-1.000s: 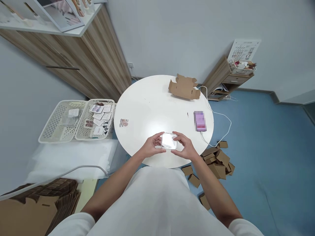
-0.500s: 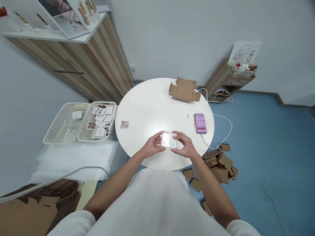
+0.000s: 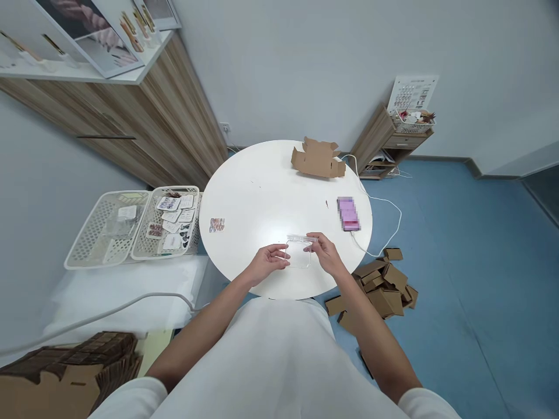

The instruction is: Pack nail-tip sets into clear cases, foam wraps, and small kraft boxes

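A small clear plastic box [image 3: 299, 255] sits at the near edge of the round white table [image 3: 271, 198]. My left hand [image 3: 266, 263] grips the box's left side with curled fingers. My right hand [image 3: 325, 254] pinches the clear lid [image 3: 302, 238], which is lifted up at the box's far edge. The box looks empty inside.
A strip of press-on nails [image 3: 217, 224] lies at the table's left. A flat cardboard box [image 3: 317, 160] sits at the far side, a phone [image 3: 347, 213] on a white cable at the right. Two white baskets [image 3: 131, 224] stand left. Cardboard boxes [image 3: 379, 285] litter the blue floor.
The clear box was shut between both hands; now my right hand has raised its lid while my left hand holds the base. The camera shifted slightly.
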{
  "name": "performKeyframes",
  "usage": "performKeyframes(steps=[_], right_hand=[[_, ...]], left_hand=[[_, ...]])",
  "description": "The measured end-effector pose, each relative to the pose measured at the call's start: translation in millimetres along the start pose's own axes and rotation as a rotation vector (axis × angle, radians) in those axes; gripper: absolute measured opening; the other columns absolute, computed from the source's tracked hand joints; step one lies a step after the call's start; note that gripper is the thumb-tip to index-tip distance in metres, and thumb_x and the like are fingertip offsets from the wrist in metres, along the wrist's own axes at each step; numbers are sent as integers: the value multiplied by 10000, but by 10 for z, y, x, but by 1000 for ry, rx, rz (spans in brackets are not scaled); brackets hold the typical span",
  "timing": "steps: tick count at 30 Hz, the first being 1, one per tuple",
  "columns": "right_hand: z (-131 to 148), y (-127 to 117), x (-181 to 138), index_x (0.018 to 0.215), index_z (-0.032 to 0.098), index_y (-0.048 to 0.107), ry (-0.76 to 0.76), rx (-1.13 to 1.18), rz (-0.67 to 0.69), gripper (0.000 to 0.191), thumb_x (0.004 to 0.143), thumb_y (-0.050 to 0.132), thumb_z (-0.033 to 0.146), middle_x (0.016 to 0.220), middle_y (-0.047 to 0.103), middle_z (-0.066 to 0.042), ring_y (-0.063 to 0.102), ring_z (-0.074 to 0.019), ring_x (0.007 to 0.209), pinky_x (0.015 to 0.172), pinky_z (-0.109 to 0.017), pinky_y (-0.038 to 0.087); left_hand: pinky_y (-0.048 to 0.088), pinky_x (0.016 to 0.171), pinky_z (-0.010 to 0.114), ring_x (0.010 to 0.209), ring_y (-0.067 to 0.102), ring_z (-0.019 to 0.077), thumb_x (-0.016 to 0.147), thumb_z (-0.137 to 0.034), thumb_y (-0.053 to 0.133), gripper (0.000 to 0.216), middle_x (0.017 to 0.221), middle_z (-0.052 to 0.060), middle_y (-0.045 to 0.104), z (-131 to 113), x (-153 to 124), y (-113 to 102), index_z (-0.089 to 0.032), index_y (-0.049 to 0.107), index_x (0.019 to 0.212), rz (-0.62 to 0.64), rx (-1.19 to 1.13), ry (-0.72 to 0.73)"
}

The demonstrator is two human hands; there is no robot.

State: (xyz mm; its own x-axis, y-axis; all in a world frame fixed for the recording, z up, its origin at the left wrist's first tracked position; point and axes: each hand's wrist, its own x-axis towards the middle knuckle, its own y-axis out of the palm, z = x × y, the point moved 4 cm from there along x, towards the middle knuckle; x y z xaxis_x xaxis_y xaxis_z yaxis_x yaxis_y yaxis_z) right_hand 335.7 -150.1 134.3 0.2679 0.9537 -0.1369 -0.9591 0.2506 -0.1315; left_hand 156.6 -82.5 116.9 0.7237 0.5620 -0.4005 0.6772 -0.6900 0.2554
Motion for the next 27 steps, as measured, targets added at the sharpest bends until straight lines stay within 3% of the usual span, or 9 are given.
performKeyframes(steps=[4, 12, 20, 27], right_hand=[[-68, 61, 38, 1016, 213, 554, 107, 72, -84, 379, 768, 488, 492, 909, 584, -31, 570, -102, 597, 655, -319, 497], [-183, 153, -3, 1040, 179, 587, 235, 159, -95, 462, 759, 480, 529, 844, 602, -52, 536, -91, 557, 601, -294, 482], [-216, 131, -24, 1038, 182, 593, 245, 171, -113, 488, 753, 472, 560, 856, 618, -63, 551, -106, 584, 627, -306, 490], [-248, 118, -146, 1028, 197, 578, 254, 243, -107, 430, 748, 506, 516, 860, 596, -41, 545, -96, 598, 666, -310, 488]], left_hand=[[494, 745, 359, 721, 620, 138, 599, -287, 737, 559, 887, 63, 633, 30, -32, 2, -172, 538, 1108, -4, 7, 9], [490, 749, 354, 716, 615, 128, 607, -273, 733, 553, 899, 63, 627, 86, -52, -30, -167, 534, 1112, -11, 5, 15], [485, 764, 369, 746, 613, 137, 614, -289, 729, 567, 916, 70, 628, 107, -26, -5, -171, 531, 1132, -14, 1, 28], [487, 777, 385, 773, 617, 154, 609, -297, 732, 566, 937, 75, 616, 127, -10, -38, -174, 531, 1123, -89, -30, 21]])
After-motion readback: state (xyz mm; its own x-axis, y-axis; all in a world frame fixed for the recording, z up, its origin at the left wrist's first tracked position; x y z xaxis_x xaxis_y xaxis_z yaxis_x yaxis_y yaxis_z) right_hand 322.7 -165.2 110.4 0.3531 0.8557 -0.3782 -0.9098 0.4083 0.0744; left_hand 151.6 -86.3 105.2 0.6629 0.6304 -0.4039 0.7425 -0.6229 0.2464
